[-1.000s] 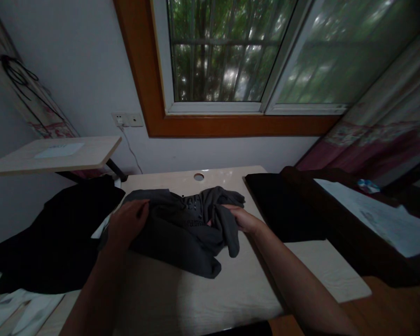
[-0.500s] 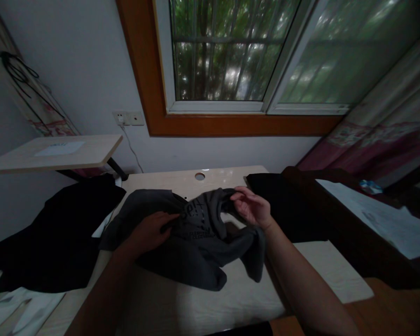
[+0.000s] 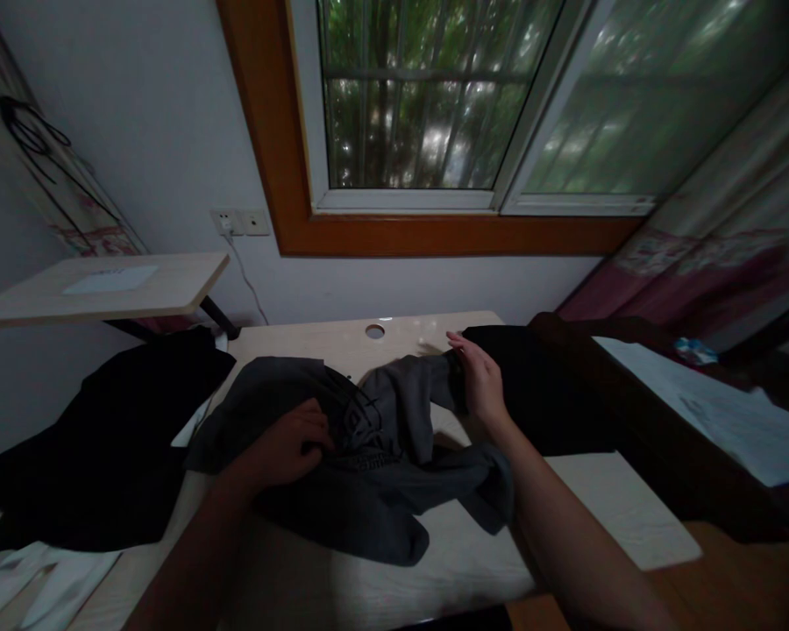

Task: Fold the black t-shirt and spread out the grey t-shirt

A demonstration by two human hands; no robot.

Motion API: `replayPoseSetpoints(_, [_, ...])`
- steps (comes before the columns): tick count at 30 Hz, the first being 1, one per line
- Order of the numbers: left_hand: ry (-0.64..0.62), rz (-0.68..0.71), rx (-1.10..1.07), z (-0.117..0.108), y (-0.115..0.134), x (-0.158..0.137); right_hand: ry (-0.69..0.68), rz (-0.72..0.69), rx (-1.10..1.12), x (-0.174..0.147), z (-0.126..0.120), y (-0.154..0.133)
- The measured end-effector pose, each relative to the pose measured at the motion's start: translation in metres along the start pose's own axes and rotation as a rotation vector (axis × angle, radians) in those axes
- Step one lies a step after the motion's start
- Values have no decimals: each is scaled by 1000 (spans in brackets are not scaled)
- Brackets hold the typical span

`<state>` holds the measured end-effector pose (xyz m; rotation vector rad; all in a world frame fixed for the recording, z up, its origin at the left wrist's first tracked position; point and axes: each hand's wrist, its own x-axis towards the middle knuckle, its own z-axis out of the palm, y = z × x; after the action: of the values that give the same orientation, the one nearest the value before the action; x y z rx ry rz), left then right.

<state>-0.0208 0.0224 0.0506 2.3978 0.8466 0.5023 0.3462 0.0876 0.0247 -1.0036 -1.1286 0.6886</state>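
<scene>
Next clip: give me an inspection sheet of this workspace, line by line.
Surface: pale beige table, round hole near far edge.
Job's things: crumpled dark grey printed T-shirt on the table.
Clutter: black garment at left; black folded cloth at right; white papers on dark furniture.
Hands: left hand presses the shirt; right hand grips a raised fold.
Cables: white cord from wall socket; black cable hanging at left.
Surroundings: wood-framed window, patterned curtain, side shelf.
</scene>
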Motion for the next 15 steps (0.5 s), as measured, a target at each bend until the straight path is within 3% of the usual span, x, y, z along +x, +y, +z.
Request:
replayPoseSetpoints(4, [-49,-131,-65,-3,-3,-2,-188,-81,-369,-4,3,1])
replayPoseSetpoints(8, [15,-289,-70,-2,-9,1,-327,-112,-666,-6,5,7])
replayPoseSetpoints(15, [184,-297,230,-14,-29,11,-438,-245,-794,-4,2,1])
